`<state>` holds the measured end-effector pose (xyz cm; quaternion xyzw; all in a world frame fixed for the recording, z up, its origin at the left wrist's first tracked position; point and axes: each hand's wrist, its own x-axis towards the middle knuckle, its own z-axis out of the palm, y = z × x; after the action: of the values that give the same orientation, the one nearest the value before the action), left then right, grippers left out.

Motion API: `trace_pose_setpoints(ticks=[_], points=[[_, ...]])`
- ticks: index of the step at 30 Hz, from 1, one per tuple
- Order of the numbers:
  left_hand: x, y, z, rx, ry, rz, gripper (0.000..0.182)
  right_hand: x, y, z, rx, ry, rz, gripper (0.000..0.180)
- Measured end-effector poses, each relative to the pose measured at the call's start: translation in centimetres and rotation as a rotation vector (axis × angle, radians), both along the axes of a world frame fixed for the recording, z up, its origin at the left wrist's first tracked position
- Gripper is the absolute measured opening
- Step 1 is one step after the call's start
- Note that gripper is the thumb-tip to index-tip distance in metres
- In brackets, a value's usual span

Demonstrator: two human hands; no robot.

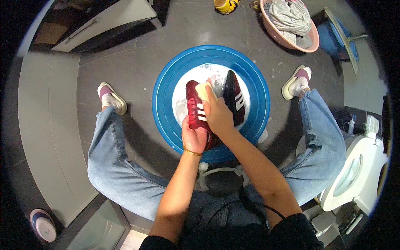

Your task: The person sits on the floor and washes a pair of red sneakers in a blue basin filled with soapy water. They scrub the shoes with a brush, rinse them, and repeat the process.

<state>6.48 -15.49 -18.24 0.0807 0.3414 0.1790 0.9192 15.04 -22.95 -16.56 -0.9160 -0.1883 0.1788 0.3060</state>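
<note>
My left hand [194, 135] supports a wet red sneaker [193, 90] with white side stripes and red laces, its toe pointing away from me. In my right hand [218, 114] is a pale yellow block [204, 90], a sponge or a bar of soap, pressed against the side of the shoe near the toe. Both hands are over a round blue plastic basin [162, 90] holding sudsy water [203, 70]. A second, dark red sneaker [232, 93] with white stripes rests in the suds at the right. My right hand covers part of the held shoe.
A pink basin [270, 31] of grey laundry [290, 18] stands at the upper right, beside a blue bucket [334, 40]. A white toilet [340, 184] is at the right. My slippered feet flank the blue basin. A cabinet [106, 23] is at the upper left.
</note>
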Motion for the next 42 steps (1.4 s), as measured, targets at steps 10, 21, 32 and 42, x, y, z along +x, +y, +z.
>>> trace_pose_setpoints(ticks=[10, 21, 32, 42], points=[[-1.3, 2.6, -2.5, -0.266, -0.275, 0.113, 0.038, -9.5, -7.7, -0.2, 0.362, 0.434, -0.332, 0.058], [0.0, 0.0, 1.9, 0.209, 0.24, -0.233, 0.035, -6.0, -7.3, 4.0, 0.847, 0.89, -0.638, 0.059], [-0.5, -3.7, 1.6, 0.829, 0.311, -0.444, 0.034, -5.0, -6.0, 9.7, -0.236, 0.124, 0.035, 0.057], [-0.4, -3.7, 3.2, 0.79, 0.329, -0.358, 0.043, -3.6, -4.2, 9.3, -0.238, 0.047, 0.096, 0.06]])
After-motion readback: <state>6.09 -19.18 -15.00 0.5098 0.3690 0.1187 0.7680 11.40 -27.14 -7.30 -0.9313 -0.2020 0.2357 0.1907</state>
